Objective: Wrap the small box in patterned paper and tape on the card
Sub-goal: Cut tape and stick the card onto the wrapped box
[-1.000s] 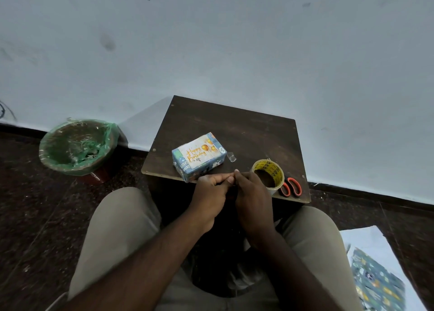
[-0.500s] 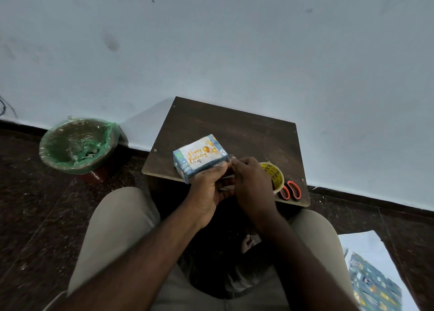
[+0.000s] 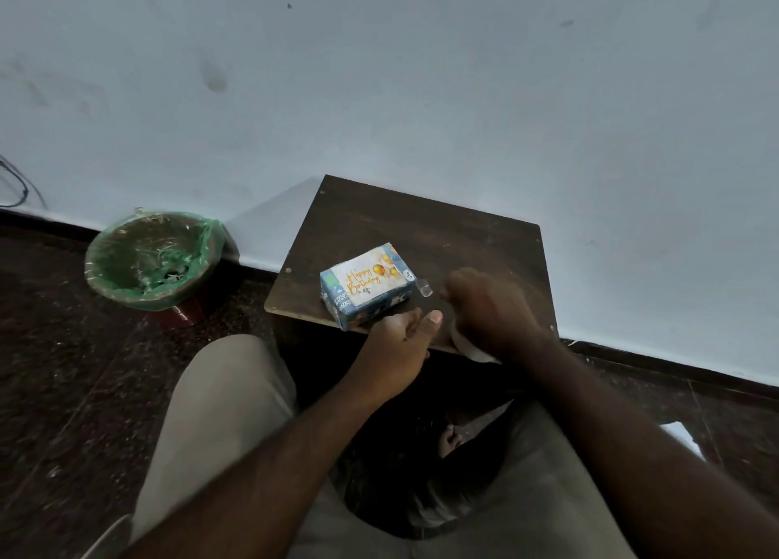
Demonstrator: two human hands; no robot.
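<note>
My left hand (image 3: 398,341) lies relaxed, thumb straight, fingertips by the near side of the wrapped box (image 3: 366,305). My right hand (image 3: 484,309) is blurred, fingers curled; I can't tell whether it holds anything. The card (image 3: 369,282) on top reads "Happy Birthday". The box sits near the front edge of the table (image 3: 442,229), long axis running near-left to far-right.

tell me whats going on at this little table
A person sits at a small table. The wrapped box, birthday card on top, lies on it with a tape strip sticking off its right end. The left hand is by the box's near corner; the right hand curls over the mostly hidden tape roll.
</note>
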